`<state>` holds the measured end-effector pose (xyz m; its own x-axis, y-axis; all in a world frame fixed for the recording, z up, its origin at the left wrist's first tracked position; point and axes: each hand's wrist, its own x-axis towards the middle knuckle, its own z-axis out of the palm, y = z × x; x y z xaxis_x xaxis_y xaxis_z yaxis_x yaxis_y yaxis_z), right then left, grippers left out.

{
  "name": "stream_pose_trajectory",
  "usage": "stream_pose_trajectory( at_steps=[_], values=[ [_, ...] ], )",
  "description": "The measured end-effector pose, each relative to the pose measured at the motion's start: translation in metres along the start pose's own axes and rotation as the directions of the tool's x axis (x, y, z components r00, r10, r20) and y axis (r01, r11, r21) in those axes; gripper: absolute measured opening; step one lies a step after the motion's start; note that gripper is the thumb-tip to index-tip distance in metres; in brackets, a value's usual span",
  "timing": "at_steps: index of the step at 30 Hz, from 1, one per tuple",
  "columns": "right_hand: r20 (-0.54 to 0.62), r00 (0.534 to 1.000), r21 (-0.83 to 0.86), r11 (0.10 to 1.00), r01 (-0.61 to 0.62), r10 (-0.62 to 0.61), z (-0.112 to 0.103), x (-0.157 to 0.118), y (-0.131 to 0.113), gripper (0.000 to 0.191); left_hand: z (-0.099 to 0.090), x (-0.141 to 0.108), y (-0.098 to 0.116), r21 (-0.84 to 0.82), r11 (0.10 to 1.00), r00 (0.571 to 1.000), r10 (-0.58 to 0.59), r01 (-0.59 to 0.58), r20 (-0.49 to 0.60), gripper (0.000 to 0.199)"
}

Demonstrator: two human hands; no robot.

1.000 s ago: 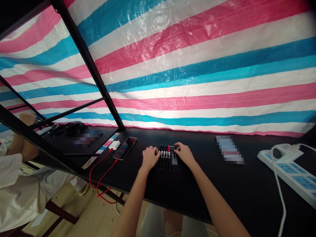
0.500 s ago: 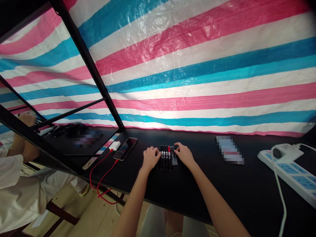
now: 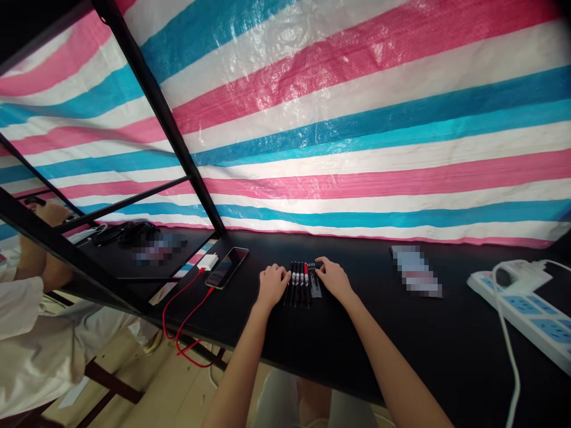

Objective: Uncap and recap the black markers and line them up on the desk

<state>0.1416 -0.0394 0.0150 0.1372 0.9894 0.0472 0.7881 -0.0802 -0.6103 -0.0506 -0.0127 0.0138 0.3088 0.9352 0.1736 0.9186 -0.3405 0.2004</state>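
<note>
A row of black pens (image 3: 296, 284) lies side by side on the black tabletop, one of them with a red part near its far end. At the row's right side lie several thinner sticks, perhaps pen refills (image 3: 314, 285), with clear or grey lower parts. My left hand (image 3: 272, 285) rests on the table against the left side of the row, fingers loosely bent, thumb by the outermost pen. On the opposite side, my right hand (image 3: 333, 279) has its thumb and forefinger apart, their tips at the thin sticks. Neither hand is wrapped round anything.
Left of the hands lie a phone (image 3: 227, 267) and a white charger (image 3: 207, 261) with a red cable (image 3: 178, 324). To the right are a blurred-out flat object (image 3: 416, 272) and a white power strip (image 3: 526, 309). Another person's arm (image 3: 56, 270) shows beyond the black frame (image 3: 165, 113).
My hands and the pens stay almost where they were. The other person's hand at far left has shifted slightly, and a dark object now shows at it.
</note>
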Motion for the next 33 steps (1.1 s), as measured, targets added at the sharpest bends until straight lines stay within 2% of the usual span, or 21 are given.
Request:
stream_pose_trajectory(
  at_steps=[12, 22, 33],
  values=[
    [-0.007, 1.000, 0.005, 1.000, 0.006, -0.006, -0.0008, -0.0005, -0.0005, 0.030, 0.0051, 0.0015, -0.0039, 0.004, 1.000, 0.999, 0.023, -0.023, -0.031, 0.030],
    [0.006, 1.000, -0.043, 0.999, 0.013, -0.013, -0.0017, -0.0017, -0.0022, 0.031, 0.0014, 0.0012, -0.0010, -0.018, 1.000, 1.000, 0.008, -0.008, 0.010, 0.028],
    [-0.012, 0.999, -0.041, 0.998, 0.037, -0.037, -0.0003, -0.0013, -0.0019, 0.029, 0.0013, 0.0005, -0.0013, -0.041, 0.999, 0.999, 0.032, -0.032, 0.000, 0.035]
  ],
)
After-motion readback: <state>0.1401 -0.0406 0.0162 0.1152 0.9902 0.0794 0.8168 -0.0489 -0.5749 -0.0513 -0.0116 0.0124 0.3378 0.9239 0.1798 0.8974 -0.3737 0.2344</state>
